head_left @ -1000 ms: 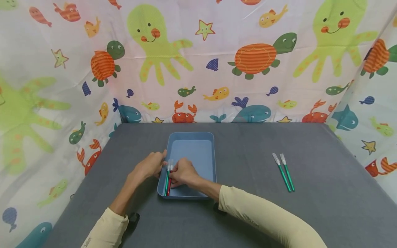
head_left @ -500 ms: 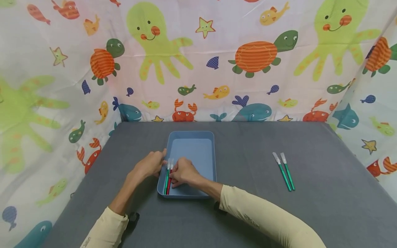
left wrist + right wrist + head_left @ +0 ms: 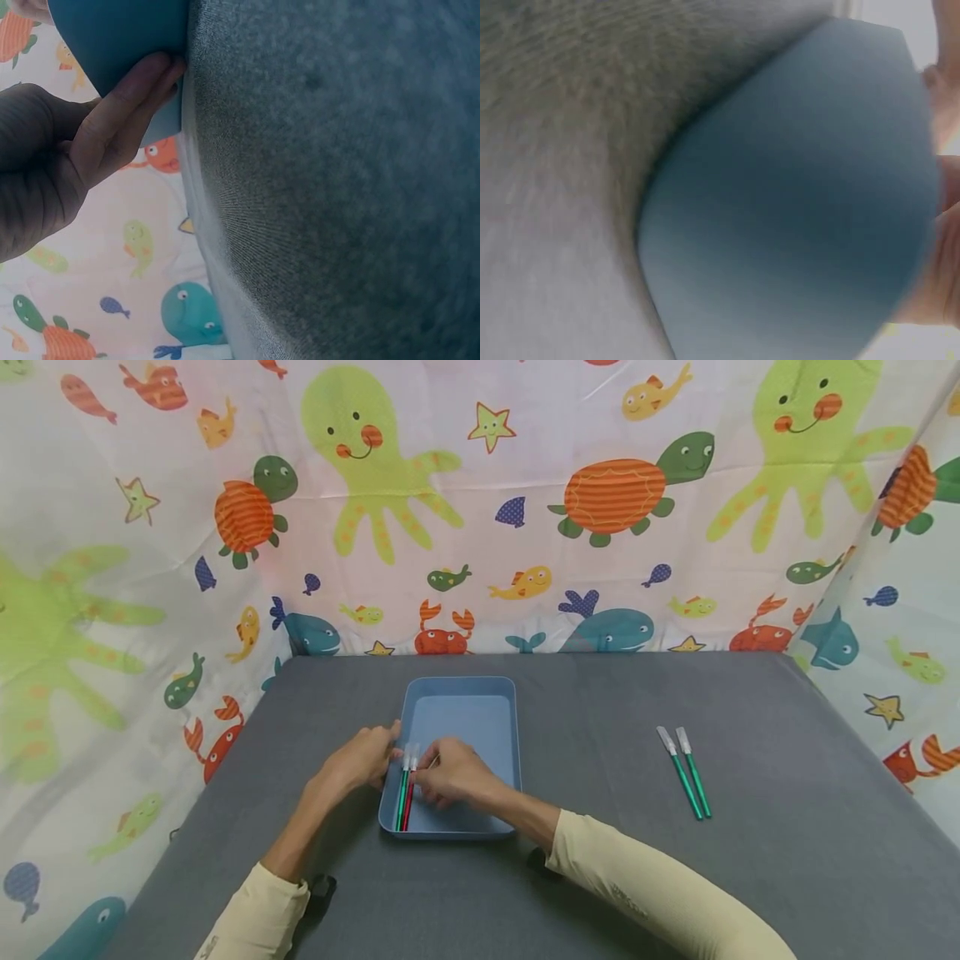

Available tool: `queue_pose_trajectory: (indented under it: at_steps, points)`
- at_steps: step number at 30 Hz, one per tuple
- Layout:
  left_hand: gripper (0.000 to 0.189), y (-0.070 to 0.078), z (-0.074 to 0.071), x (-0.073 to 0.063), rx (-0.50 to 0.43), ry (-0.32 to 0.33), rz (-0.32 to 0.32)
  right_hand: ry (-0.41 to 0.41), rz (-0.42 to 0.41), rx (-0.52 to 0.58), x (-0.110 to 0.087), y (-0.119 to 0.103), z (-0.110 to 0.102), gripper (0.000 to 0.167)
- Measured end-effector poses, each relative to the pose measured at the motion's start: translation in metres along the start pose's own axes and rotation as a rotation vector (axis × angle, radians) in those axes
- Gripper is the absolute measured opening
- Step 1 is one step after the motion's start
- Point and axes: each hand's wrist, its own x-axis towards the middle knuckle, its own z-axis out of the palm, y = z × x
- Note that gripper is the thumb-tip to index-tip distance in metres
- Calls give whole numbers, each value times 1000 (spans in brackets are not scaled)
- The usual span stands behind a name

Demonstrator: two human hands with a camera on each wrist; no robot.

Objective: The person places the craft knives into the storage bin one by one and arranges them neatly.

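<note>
A shallow blue tray (image 3: 480, 727) stands on the grey table. Along its inner left side lie two slim pen-shaped tools with clear caps, one green (image 3: 401, 797) and one red (image 3: 408, 802). My left hand (image 3: 365, 756) grips the tray's left rim; in the left wrist view its fingers (image 3: 127, 105) lie along the outer wall. Inside the tray, my right hand (image 3: 453, 772) is just right of the red tool, fingers loosely bent, fingertips close beside it. The tray's outer wall (image 3: 787, 202) hides most of that hand in the right wrist view.
Two more green pen-shaped tools, one on the left (image 3: 681, 777) and one on the right (image 3: 695, 777), lie side by side on the table right of the tray. A curtain (image 3: 480, 527) printed with sea animals hangs behind and along both sides.
My right hand has eased slightly to the right, its fingers loosening from the red tool. The left hand, tray and both tools in it have stayed in place.
</note>
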Motion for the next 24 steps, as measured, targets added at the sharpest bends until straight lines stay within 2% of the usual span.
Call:
queue_pose_trajectory:
  at_steps: [8,12,24]
  points:
    - [69,1,2,-1,3,0,-34,92,-56,51,-26,-4,-37,22]
    - [70,1,4,-1,-3,8,-21,176,-94,11,-42,-1,-60,24]
    - [68,1,3,-5,5,22,8,347,-102,-125,-75,37,-132,26]
